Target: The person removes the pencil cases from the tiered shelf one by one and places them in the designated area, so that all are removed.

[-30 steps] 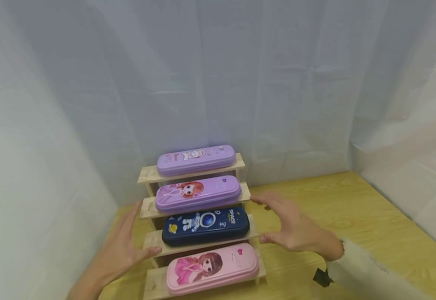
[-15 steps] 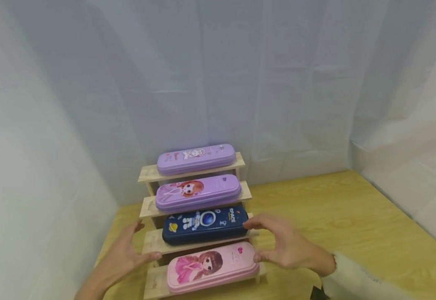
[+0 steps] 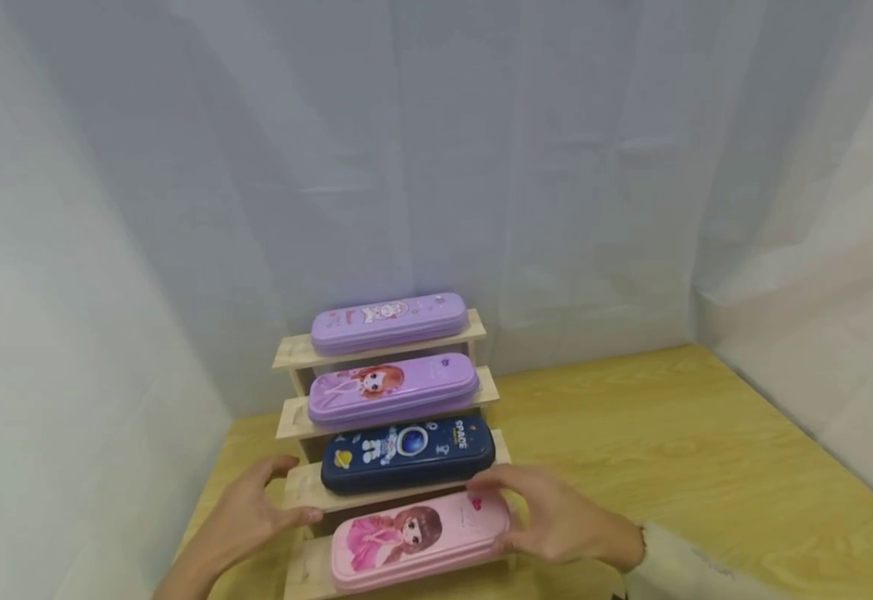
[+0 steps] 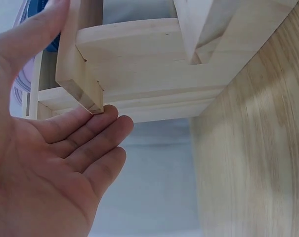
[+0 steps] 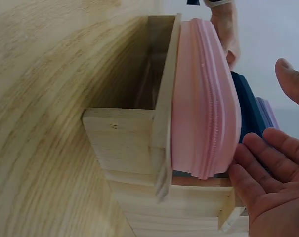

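Four-step wooden stand (image 3: 309,567) in the head view, each step bearing one zipped pencil case. From the lowest up lie a pink case (image 3: 421,537) with a girl print, a dark blue space case (image 3: 410,452), a purple girl-print case (image 3: 395,387) and a lilac case (image 3: 390,323). My left hand (image 3: 245,512) is at the stand's left side; the left wrist view shows its relaxed fingertips at a board's end, the thumb near the board above. Around the pink case's right end spreads my right hand (image 3: 552,517). In the right wrist view its fingers (image 5: 248,160) are against or very near that case, thumb apart.
A wood-grain table (image 3: 616,433) extends to the right of the stand. Pale sheeting (image 3: 594,167) hangs behind and along both sides, close to the stand's back and left.
My right hand has come down and leftward from beside the purple case to the pink case's right end. My left hand has lowered slightly along the stand's left side. The cases stay put.
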Motion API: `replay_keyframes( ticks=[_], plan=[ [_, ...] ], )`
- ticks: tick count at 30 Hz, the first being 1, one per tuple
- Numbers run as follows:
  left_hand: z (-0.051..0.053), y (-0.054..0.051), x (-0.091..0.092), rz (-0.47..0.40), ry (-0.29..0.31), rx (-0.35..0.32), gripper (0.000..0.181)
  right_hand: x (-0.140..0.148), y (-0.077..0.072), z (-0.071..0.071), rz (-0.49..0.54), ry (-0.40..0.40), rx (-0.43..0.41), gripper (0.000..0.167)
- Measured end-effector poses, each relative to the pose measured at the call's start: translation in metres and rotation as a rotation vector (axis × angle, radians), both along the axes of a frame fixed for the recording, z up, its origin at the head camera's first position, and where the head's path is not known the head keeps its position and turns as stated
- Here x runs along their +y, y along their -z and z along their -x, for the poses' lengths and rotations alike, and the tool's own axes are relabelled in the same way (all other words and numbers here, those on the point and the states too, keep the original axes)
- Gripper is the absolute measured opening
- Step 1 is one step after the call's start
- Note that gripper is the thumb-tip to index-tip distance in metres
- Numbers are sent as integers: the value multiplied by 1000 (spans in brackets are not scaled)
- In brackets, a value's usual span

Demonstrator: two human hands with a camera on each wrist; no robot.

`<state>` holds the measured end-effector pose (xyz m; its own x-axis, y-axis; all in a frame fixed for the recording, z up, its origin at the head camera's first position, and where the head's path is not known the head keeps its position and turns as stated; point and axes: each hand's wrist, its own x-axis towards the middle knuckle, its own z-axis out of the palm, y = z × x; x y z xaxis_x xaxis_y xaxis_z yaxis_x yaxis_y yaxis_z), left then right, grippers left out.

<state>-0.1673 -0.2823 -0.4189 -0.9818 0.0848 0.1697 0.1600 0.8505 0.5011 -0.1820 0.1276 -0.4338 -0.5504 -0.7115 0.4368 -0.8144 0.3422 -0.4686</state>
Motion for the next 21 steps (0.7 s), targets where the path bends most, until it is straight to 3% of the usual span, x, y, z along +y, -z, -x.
replay_keyframes(
  ticks=[9, 16, 21],
  plan=[
    [5, -3, 0, 30, 10, 11, 82, -6, 11, 2, -37, -4, 23, 71],
    [6, -4, -1, 31, 2, -30, 83, -10, 16, 3, -57, -47, 90, 71],
    [8, -6, 0, 43, 4, -32, 82, -14, 17, 5, -142, -79, 14, 75]
  ],
)
